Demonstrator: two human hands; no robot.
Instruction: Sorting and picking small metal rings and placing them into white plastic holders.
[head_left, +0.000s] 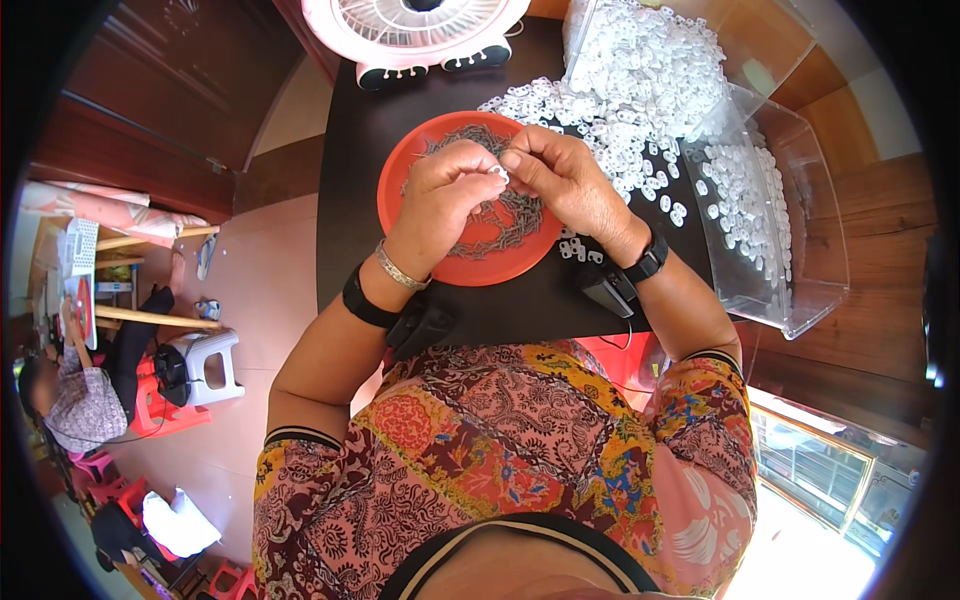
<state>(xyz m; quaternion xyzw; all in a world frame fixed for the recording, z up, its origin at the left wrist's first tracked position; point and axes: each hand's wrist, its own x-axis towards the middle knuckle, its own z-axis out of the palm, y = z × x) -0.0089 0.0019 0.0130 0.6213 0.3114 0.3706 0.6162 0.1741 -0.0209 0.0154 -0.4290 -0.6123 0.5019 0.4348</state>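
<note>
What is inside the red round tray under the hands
The red tray holds a heap of small dark metal clips. The left hand and right hand cover its middle, so what lies beneath them is hidden.

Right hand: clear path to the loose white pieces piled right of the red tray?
Probably yes. The right hand pinches a small white piece with the left hand above the red tray, and the white pieces lie just beside it with nothing between.
</note>
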